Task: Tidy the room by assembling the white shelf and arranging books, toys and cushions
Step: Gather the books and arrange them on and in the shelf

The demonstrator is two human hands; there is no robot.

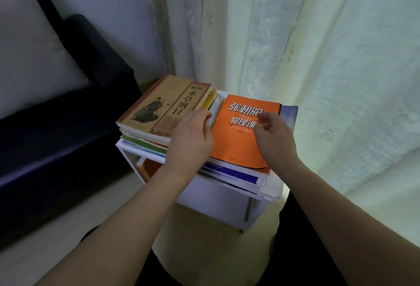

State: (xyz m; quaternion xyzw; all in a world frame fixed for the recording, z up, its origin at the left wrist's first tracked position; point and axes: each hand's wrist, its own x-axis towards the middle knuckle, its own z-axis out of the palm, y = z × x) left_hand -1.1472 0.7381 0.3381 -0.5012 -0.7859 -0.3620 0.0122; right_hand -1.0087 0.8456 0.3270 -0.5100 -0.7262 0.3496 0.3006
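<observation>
A small white shelf (218, 197) stands on the floor by the curtain, with two stacks of books lying flat on its top. The left stack is topped by a tan book (163, 103) showing a seated figure. The right stack is topped by an orange book (236, 135) with white characters. My left hand (191, 140) hovers between the two stacks, its fingertips at the orange book's left edge. Over that book's right side is my right hand (275, 135). Both hands have loosely bent, parted fingers with nothing in them.
A dark blue sofa (68, 149) with a pale cushion (29, 53) fills the left. Pale curtains (318, 35) hang right behind the shelf. An orange object (147, 167) shows inside the shelf's left opening. Light floor lies in front of the shelf.
</observation>
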